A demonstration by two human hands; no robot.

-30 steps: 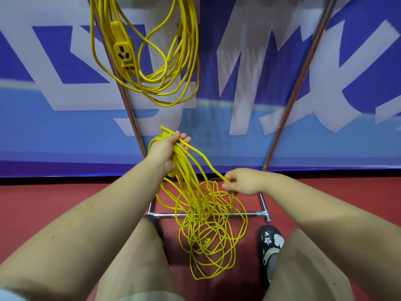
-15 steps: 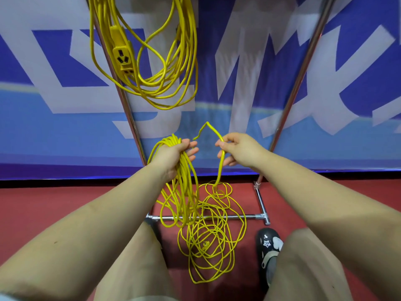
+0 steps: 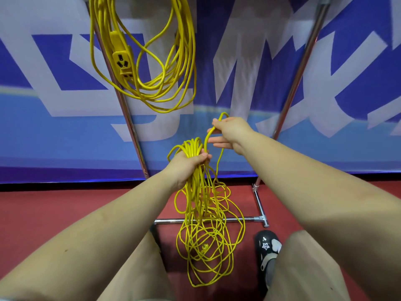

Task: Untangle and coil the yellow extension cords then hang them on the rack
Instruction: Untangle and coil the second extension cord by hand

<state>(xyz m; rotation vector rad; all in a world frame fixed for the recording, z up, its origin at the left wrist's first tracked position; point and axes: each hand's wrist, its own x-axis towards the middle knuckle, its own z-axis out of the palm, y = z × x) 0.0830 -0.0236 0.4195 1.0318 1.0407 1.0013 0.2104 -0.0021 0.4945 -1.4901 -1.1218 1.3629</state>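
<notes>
Behind the chrome tube rack hangs a blue banner with large white, unreadable lettering. Left hand grips the bundled thin yellow extension cord trailing onto red floor; right hand pinches one strand. Another coiled yellow cord hangs above.

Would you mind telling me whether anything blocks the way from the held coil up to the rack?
Nothing visible does. The left hand grips the coil; the hung cord drapes over the rack's left pole, with open space beside it.

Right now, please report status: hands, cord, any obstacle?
Left hand grips coil bundle. Right hand pinches next loop. Loose cord lies on floor across rack base bar. One coil hangs.
</notes>
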